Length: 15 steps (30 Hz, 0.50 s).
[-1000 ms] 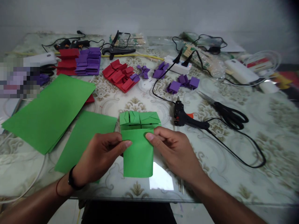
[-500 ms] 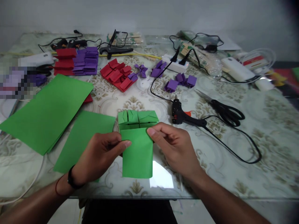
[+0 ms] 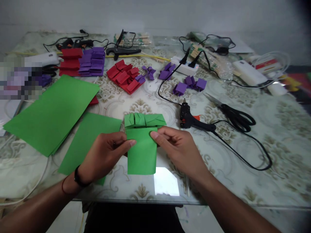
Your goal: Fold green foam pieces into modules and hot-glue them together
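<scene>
A folded piece of green paper (image 3: 142, 155) is held up over the front of the table. My left hand (image 3: 107, 155) pinches its left edge, thumb on top. On the right edge, near the upper corner, my right hand (image 3: 178, 149) pinches it the same way, with the fingers behind the sheet hidden. Just beyond the paper lie several small folded green pieces (image 3: 155, 119) side by side, partly covered by it. To the left are a loose green sheet (image 3: 84, 139) and a stack of larger green sheets (image 3: 55, 113).
A black glue gun (image 3: 194, 121) and black scissors (image 3: 235, 115) lie to the right, a cord looping past them. Farther back are red folded pieces (image 3: 125, 77), purple folded pieces (image 3: 179, 88), a white power strip (image 3: 186, 67) and a black clamp (image 3: 122, 51).
The green paper has tilted and risen slightly away from me, covering more of the folded green pieces. Both hands keep their pinch. The whole view has shifted a little.
</scene>
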### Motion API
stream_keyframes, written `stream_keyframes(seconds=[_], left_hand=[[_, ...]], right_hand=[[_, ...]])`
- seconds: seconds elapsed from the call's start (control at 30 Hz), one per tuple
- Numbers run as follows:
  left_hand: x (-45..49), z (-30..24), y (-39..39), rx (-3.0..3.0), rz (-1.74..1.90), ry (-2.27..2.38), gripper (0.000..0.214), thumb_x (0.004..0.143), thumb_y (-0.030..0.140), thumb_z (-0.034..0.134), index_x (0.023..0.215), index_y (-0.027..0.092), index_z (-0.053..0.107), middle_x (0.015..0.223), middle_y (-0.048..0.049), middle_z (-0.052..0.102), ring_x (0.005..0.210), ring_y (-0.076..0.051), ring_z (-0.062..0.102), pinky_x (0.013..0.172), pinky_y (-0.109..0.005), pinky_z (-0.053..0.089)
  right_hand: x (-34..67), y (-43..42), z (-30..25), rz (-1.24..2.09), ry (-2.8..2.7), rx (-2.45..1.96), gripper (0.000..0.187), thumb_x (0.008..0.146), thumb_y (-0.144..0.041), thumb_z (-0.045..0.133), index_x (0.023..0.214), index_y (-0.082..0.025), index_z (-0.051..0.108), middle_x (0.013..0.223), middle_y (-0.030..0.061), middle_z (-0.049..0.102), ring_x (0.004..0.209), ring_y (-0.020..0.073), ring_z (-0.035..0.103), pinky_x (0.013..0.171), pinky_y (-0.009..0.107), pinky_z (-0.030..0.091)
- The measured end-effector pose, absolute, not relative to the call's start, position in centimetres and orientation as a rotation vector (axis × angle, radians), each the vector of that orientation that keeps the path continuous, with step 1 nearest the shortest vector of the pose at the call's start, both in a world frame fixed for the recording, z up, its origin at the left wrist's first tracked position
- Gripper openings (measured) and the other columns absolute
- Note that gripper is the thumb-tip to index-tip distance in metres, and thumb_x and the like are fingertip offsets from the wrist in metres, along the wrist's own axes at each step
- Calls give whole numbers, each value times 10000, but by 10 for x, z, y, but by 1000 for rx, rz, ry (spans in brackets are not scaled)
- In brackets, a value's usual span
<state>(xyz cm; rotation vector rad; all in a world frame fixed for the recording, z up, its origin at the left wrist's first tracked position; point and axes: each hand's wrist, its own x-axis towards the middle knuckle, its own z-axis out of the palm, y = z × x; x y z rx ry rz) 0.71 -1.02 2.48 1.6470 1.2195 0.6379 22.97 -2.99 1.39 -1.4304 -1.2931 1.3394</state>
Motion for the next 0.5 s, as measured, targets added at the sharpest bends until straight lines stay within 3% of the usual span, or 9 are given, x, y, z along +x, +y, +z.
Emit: stream_keyframes(seconds=[0.1, 0.23, 0.5], left_hand=[[6, 25, -8, 1633, 658, 1232, 449, 965, 380, 646, 584, 210, 479, 534, 56, 454, 529, -116, 397, 514, -259, 316], [5, 21, -6, 1576, 672, 1219, 426, 950, 396, 675, 590, 207, 549, 535, 43, 527, 527, -121, 463, 517, -253, 360], [5, 16, -6, 1504, 653, 1160, 401, 981, 399, 672, 643, 193, 603, 602, 28, 626, 592, -135, 576, 581, -256, 432]], right_hand=[[230, -28, 15, 1429, -1326, -1392, 488, 897, -638, 762, 726, -202, 627, 621, -49, 406, 571, 112, 313, 499, 263, 245], [230, -28, 12, 1424, -1363, -1411, 584, 867, -640, 797, 609, -218, 487, 581, -68, 328, 544, 94, 249, 475, 259, 182], [230, -27, 9, 1387, -1348, -1455, 591, 822, -676, 826, 605, -211, 532, 575, -55, 398, 537, 96, 284, 467, 251, 205]])
